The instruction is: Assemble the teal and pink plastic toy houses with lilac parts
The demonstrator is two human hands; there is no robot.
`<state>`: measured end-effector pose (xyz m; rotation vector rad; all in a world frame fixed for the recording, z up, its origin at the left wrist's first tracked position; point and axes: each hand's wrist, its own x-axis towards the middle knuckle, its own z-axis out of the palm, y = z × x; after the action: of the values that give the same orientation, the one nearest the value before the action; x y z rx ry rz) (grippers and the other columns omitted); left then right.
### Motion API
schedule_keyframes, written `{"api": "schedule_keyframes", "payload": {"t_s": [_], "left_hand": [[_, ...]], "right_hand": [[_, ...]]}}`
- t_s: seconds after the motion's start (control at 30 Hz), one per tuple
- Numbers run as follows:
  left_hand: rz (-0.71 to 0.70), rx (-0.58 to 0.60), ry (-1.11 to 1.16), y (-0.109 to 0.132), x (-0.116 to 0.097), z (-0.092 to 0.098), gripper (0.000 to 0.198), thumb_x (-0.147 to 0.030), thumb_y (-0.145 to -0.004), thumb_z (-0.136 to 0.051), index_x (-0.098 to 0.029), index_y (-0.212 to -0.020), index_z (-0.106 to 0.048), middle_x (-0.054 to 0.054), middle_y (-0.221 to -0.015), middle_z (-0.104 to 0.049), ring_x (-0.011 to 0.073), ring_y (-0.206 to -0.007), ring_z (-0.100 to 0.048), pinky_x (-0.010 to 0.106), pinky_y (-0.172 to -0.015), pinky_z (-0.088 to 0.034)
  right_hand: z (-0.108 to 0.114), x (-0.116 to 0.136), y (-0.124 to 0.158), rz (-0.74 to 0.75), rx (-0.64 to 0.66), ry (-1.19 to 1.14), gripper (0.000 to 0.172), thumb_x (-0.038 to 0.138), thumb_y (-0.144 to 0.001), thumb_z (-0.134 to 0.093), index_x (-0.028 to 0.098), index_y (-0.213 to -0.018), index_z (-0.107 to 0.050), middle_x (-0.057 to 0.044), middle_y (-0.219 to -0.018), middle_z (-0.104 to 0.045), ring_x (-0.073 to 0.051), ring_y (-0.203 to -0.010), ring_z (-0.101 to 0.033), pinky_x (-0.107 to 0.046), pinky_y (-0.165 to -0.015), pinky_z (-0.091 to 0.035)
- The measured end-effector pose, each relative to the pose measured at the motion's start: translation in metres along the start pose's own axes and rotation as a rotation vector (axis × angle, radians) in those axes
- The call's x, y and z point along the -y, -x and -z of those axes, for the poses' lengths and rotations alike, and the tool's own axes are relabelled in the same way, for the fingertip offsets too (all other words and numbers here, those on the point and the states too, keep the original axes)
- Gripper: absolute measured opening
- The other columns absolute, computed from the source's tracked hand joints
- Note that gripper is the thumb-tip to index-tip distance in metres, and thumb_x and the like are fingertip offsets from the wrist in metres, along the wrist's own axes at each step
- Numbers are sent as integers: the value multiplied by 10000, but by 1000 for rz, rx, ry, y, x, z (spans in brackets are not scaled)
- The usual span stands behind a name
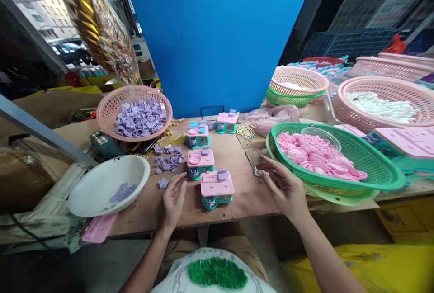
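My right hand point(285, 187) is at the green basket's left side, its fingertips closed on a small white piece point(259, 172) whose exact kind I cannot make out. On the table, my left hand point(174, 198) lies with fingers loosely apart and holds nothing. Between the hands stands a pink-topped teal toy point(217, 184) with a lilac part upright on its lid. Behind it are a similar toy with a round pink recess point(200, 159), another with a light blue part point(198, 135), and one farther back point(227, 122). Loose lilac pieces point(167, 163) lie beyond my left hand.
A pink basket point(101, 119) of lilac parts and a white bowl point(83, 193) stand at left. To the right, a green basket point(383, 171) holds pink parts; a pink basket point(356, 114) holds white pieces. A blue board point(217, 40) rises behind.
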<state>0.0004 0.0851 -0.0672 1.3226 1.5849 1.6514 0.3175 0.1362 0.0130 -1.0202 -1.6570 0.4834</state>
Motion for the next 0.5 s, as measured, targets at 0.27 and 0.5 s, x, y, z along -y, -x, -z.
{"api": "schedule_keyframes", "payload": {"t_s": [0.27,0.5], "left_hand": [[124,-92,65,13,18,17,441,-569,-852,-745,-222,-1124,-746,95,-1209,-764,301,-1168,-714,479,-1110,-551],[174,-138,157,7,19,16,510,-565,-749,-816,-188,-1087,-762,106,-1153,-774,292,-1098,-733,493,-1112,-539]], "right_hand": [[38,17,-29,42,-91,159,310,337,-980,-631,224,-1249,-734,-75,-966,-777,-209,-881,-751,-360,-833,-624],[116,-23,-102,-125,54,610,165,220,-877,-660,171,-909,-814,-94,-962,-810,-213,-851,-742,-309,-782,-575]]}}
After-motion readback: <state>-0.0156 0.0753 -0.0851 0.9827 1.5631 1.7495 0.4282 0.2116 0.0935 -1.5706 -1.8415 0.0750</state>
